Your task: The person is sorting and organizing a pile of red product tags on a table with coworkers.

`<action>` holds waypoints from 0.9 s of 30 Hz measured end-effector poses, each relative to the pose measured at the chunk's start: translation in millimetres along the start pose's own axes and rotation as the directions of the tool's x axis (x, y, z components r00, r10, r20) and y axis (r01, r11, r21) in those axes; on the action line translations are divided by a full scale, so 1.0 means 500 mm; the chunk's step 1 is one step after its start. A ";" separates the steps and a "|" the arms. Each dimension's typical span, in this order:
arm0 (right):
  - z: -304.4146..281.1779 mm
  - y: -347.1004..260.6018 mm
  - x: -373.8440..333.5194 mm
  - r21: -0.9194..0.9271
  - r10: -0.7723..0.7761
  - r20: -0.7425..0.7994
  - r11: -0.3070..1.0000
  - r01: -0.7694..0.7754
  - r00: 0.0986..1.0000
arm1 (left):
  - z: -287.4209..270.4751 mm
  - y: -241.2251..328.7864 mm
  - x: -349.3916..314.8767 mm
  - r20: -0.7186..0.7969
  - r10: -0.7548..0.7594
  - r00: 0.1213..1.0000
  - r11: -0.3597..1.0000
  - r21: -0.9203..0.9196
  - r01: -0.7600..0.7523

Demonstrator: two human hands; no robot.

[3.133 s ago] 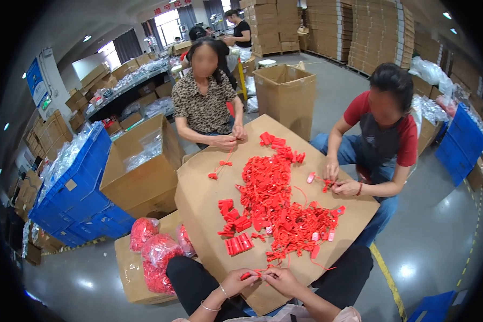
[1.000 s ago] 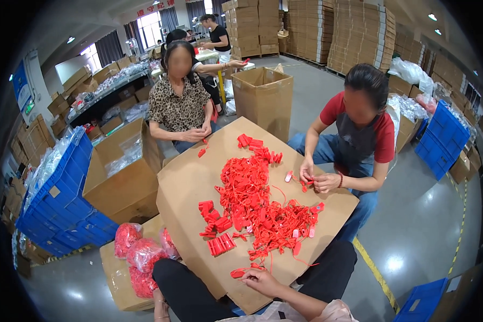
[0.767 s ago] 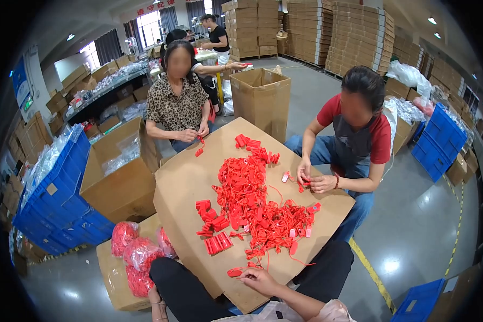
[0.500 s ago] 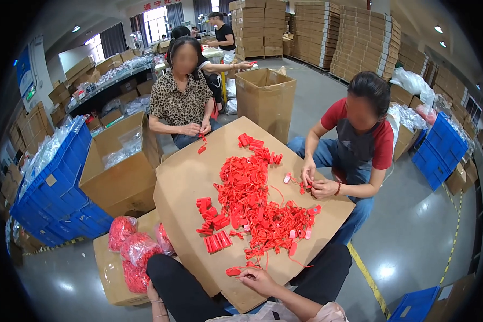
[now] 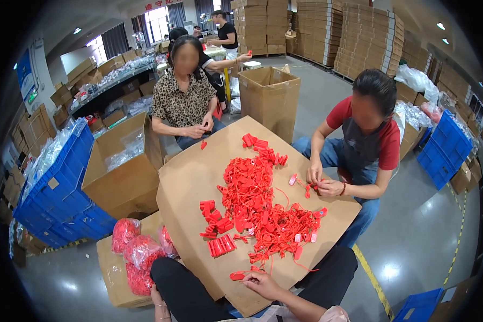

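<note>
At the near edge of a flat cardboard sheet, my right hand is closed, thumb and fingers pinching the end of a small red plastic piece. Red cord lies just beyond these fingers. My left hand hangs low beside my left knee, its fingers mostly hidden behind the leg. A large tangled heap of red corded pieces covers the middle of the sheet. Left of the heap lie small rows of red pieces, set side by side.
Two co-workers sit at the sheet, one far left, one right, both handling small items. Bags of red pieces rest on a carton by my left knee. An open carton stands beyond; blue crates stand left.
The whole view has shifted slightly. My right hand keeps its pinch on the red piece. The far-left co-worker's hands have drawn closer together, and a background arm has lifted a small red item.
</note>
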State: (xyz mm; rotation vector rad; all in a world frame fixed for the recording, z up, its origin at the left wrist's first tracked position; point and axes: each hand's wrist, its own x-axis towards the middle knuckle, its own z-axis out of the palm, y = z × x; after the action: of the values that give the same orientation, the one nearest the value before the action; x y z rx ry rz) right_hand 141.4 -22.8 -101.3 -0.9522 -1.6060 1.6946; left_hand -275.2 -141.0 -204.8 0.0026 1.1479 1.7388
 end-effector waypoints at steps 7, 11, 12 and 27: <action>0.003 -0.028 0.017 -0.055 -0.004 0.005 0.998 0.004 1.000 | -0.052 -0.004 0.049 0.144 0.119 0.982 0.990 0.052 -0.127; 0.008 -0.020 0.019 -0.103 0.027 0.015 0.994 -0.025 1.000 | -0.003 0.010 0.042 0.080 0.043 0.996 0.993 0.109 -0.052; 0.011 -0.015 0.017 -0.103 0.027 0.016 0.994 -0.026 0.999 | 0.018 0.014 0.037 0.060 0.018 0.998 0.992 0.125 -0.025; 0.013 -0.040 0.040 -0.119 0.061 0.046 0.991 -0.055 0.997 | -0.024 0.080 -0.021 -0.262 -0.363 0.894 0.832 0.340 0.438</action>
State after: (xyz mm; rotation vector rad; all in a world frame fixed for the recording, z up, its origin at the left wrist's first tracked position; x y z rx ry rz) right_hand 124.1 -8.2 -83.4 -1.0314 -1.7427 1.6892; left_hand -305.0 -158.4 -178.8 -0.1533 1.5008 1.1318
